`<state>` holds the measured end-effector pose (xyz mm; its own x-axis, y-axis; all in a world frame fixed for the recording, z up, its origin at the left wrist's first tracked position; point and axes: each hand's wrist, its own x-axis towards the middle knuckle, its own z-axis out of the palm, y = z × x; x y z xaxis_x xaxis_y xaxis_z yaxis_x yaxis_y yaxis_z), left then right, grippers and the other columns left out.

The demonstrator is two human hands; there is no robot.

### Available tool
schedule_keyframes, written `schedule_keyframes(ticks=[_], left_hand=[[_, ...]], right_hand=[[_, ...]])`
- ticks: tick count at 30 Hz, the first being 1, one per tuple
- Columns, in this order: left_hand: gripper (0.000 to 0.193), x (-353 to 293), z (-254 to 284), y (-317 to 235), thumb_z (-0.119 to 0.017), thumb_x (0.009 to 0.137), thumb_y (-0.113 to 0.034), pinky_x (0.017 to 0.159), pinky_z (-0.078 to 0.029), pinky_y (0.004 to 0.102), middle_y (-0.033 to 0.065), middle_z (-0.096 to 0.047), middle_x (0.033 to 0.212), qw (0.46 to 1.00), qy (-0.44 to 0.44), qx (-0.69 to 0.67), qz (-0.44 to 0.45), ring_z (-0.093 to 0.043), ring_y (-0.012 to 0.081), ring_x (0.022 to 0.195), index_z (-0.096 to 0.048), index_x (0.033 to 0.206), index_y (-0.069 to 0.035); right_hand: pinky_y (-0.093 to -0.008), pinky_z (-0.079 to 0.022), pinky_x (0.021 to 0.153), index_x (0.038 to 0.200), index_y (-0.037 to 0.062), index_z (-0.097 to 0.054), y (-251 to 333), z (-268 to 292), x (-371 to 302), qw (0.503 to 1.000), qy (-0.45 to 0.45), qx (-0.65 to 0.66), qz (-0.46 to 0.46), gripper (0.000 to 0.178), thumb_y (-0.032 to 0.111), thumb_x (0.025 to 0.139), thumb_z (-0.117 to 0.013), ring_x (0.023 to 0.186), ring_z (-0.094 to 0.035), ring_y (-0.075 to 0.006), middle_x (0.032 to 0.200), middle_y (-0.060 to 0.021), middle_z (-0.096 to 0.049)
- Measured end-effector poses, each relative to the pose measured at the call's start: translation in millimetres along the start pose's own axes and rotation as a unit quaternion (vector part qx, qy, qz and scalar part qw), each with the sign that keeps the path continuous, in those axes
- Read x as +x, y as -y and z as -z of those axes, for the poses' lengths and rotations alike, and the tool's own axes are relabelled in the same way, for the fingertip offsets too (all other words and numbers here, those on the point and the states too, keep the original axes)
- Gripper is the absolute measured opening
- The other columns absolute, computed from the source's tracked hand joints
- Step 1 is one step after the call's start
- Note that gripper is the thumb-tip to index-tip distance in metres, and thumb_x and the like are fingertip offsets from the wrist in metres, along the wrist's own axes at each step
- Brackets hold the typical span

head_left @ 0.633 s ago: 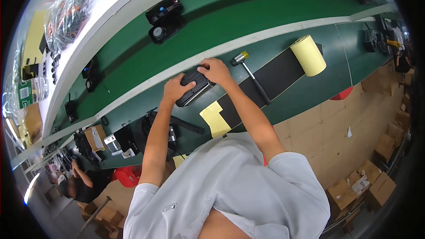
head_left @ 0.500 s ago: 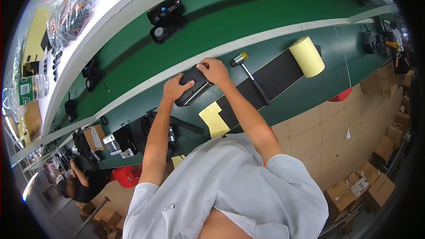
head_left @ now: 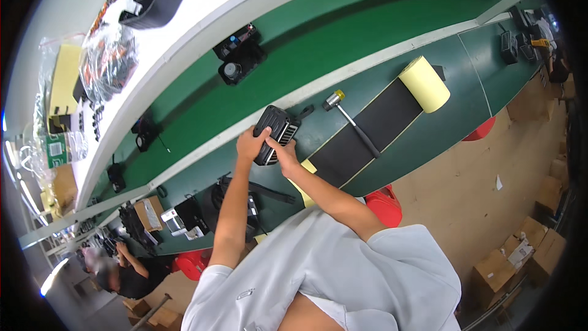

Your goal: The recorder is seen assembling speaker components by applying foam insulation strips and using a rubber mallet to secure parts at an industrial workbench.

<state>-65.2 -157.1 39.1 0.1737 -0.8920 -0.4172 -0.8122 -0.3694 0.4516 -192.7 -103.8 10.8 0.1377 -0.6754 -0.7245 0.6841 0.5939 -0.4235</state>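
Both hands hold a black, box-shaped device (head_left: 275, 124) with a ribbed top and a slatted side, tilted above the green bench. My left hand (head_left: 250, 144) grips its lower left edge, thumb on top. Around the near right corner closes my right hand (head_left: 283, 153), its thumb close to the left one. A small black strap-like piece (head_left: 305, 111) shows just beyond the device. To the right lies a mallet (head_left: 366, 141) with a yellow-tipped head, resting across a black sheet (head_left: 338, 160). That sheet runs out from a yellow-backed roll (head_left: 424, 84).
A raised green shelf with a pale edge (head_left: 343, 73) runs behind the bench, bearing an opened black case (head_left: 241, 61). Left of my arm lie black straps (head_left: 269, 191) and a cardboard box (head_left: 149, 213). Red stools (head_left: 384, 206) stand below; a co-worker (head_left: 138, 276) sits far left.
The device has turned so that its long side points away from me. My right hand has moved from its far end to the near right corner. My head view has shifted slightly.
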Motion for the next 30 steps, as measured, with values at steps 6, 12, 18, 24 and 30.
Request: schedule_keyframes(ticks=[6,12,18,24,30], left_hand=[[0.069,-11,7,29,-0.046,0.100,-0.055,0.100,-0.045,0.0414,0.0179,-0.064,0.124,0.932,0.001,-0.359,0.050,-0.061,0.0292,0.114,-0.056,0.131,0.007],[0.056,-40,21,43,-0.044,0.102,-0.052,0.089,-0.048,0.0402,0.0108,-0.065,0.124,0.899,0.011,-0.435,0.060,-0.063,0.0233,0.108,-0.059,0.127,-0.004],[0.043,-61,-25,42,-0.051,0.102,-0.041,0.085,-0.049,0.0355,0.0092,-0.068,0.117,0.912,0.067,-0.390,0.113,-0.065,0.0216,0.101,-0.063,0.122,-0.005],[0.025,45,15,-4,-0.065,0.093,-0.020,0.085,-0.050,0.0354,0.0133,-0.070,0.099,0.968,-0.168,-0.114,-0.148,-0.067,0.0245,0.093,-0.067,0.112,-0.004],[0.023,254,58,-30,-0.064,0.090,-0.020,0.082,-0.054,0.0470,0.0216,-0.070,0.098,0.883,-0.268,0.234,-0.308,-0.068,0.0400,0.094,-0.063,0.104,-0.002]], right_hand=[[-0.0386,-0.055,0.087,0.120,-0.0054,-0.048,52,-11,17,0.980,0.014,-0.184,0.070,0.067,0.020,0.072,-0.086,0.100,-0.066,-0.0233,0.112,-0.0149,-0.065],[-0.0340,-0.056,0.069,0.113,0.0044,-0.061,168,-27,97,0.991,0.107,0.054,0.051,0.052,0.035,0.078,-0.084,0.085,-0.068,-0.0170,0.104,-0.0082,-0.068],[-0.0360,-0.059,0.065,0.114,-0.0007,-0.061,310,-7,195,0.979,-0.083,-0.088,0.166,0.075,0.063,0.078,-0.073,0.078,-0.070,-0.0259,0.100,-0.0150,-0.069],[-0.0421,-0.060,0.063,0.111,-0.0082,-0.062,357,24,166,0.893,-0.135,-0.429,0.008,0.097,0.082,0.082,-0.046,0.074,-0.073,-0.0331,0.086,-0.0257,-0.070],[-0.0304,-0.048,0.048,0.086,0.0011,-0.066,272,67,85,0.905,0.008,-0.378,0.197,0.046,0.045,0.096,-0.055,0.051,-0.061,-0.0161,0.063,-0.0079,-0.062]])
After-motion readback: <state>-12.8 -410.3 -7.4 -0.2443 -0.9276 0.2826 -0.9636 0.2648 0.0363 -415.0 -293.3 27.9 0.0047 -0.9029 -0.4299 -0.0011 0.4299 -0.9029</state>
